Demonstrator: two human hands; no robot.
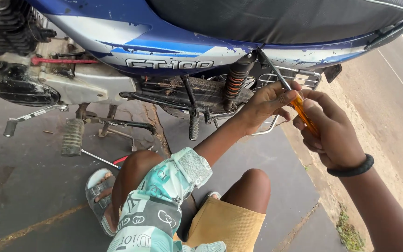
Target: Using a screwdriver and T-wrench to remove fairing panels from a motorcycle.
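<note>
Head view: screwdriver (pixel 299 106) amber handle in right grip (pixel 330 128), shaft pinched w/ left grip (pixel 269 100).

Second screwdriver (pixel 102 160) lay on grey pavement (pixel 29 186) under footrest (pixel 72 137). Kick lever (pixel 33 115) stuck out at left, below black engine (pixel 10 28). Grey sandal (pixel 98 198) stood on pavement. Road (pixel 397 79) ran along far right edge.

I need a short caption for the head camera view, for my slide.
Both hands, left hand and right hand, hold an orange-handled screwdriver against a blue motorcycle.
</note>
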